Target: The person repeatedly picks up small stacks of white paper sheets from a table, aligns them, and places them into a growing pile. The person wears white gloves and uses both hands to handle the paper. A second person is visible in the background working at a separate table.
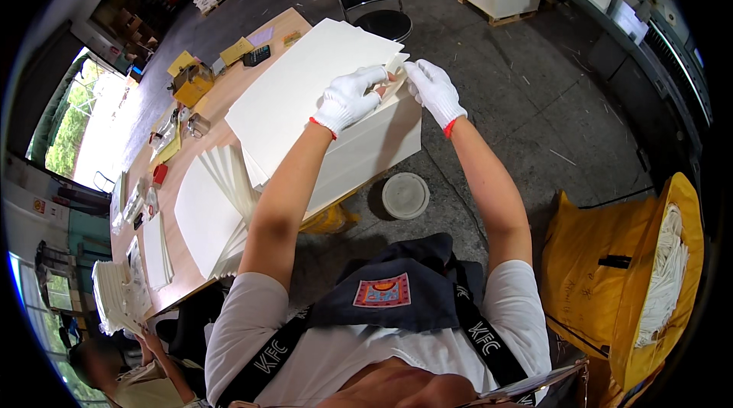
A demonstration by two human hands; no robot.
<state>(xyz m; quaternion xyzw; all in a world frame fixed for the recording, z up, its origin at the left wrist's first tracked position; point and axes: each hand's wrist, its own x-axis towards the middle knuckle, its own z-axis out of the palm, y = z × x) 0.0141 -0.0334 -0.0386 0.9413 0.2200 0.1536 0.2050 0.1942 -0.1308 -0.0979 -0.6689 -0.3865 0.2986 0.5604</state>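
A tall stack of large white paper sheets point(305, 87) stands on the table's near right part. My left hand point(350, 99), in a white knit glove with a red cuff and bare fingertips, lies over the stack's right corner, its thumb and fingers closed on some lifted sheets. Just right of it, my right hand point(435, 91), gloved the same way, has its fingers closed at the edges of the raised sheets; its fingertips are partly hidden. A fanned pile of white sheets point(210, 213) rests left of the stack.
On the wooden table point(206, 114) are a yellow box point(191, 86), a calculator point(256, 55) and a tape roll point(198, 125). A round bucket point(405, 196) stands below. A large yellow bag point(611, 270) of paper strips is at right, a black chair point(374, 7) ahead. Another person point(145, 377) handles sheets at lower left.
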